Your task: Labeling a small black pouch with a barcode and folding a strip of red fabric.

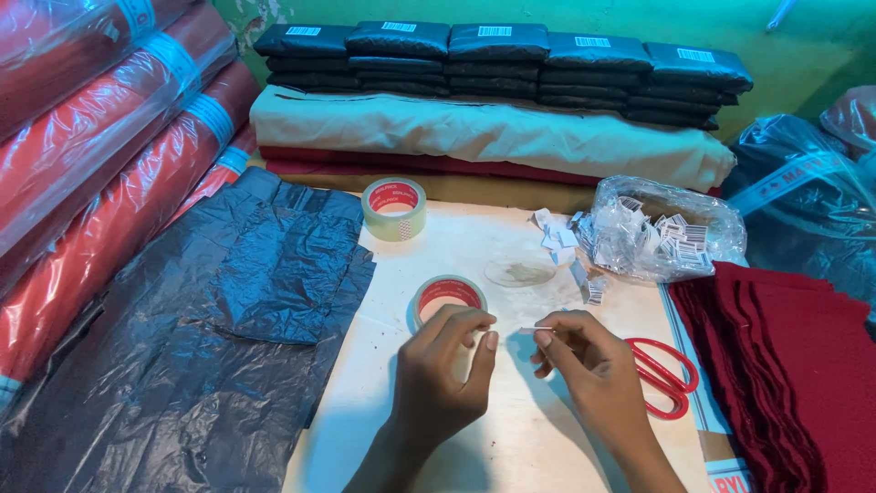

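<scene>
Both hands pinched narrow over the pale table [511,429]. Left hand [447,370] sits at the near tape roll [448,299], clear glossy ring with red core, lying flat. Right hand [584,365] pinches a thin clear tape strip [532,330] stretched between the two. Red-handled scissors [664,376] just right. Second tape roll [394,208] farther back. Crinkly clear bag of white labels [662,233], shiny black plastic sheet [201,338], fuzzy maroon fabric [785,365].

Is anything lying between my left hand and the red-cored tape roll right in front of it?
Nothing visible does. The left hand sits right at the near edge of the tape roll, and its fingers overlap the rim. The right hand and the red scissors lie off to the side.
</scene>
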